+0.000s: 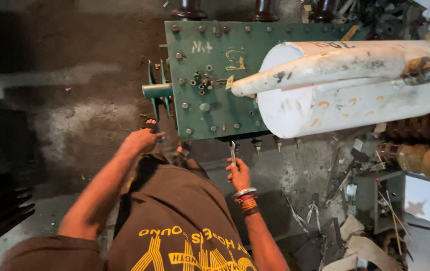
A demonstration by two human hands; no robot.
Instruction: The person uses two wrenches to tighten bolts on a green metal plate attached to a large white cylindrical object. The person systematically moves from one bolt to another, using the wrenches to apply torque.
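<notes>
Right hand clenched on spanner, jaw up at 12 o'clock under green tank lid edge bolts. Left hand at lid's 7 o'clock corner; grip unclear. Seat spanner square, turn steadily, brace left.

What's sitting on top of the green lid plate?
On the green lid plate, a loose heap of nuts and bolts lies near its left side. A white cylindrical tank covers its right part, so nothing there shows.

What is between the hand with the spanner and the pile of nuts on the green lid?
In the head view, between the right hand holding the spanner and the loose nuts lies flat green lid with a few fixed bolts, then its bolted near edge.
</notes>
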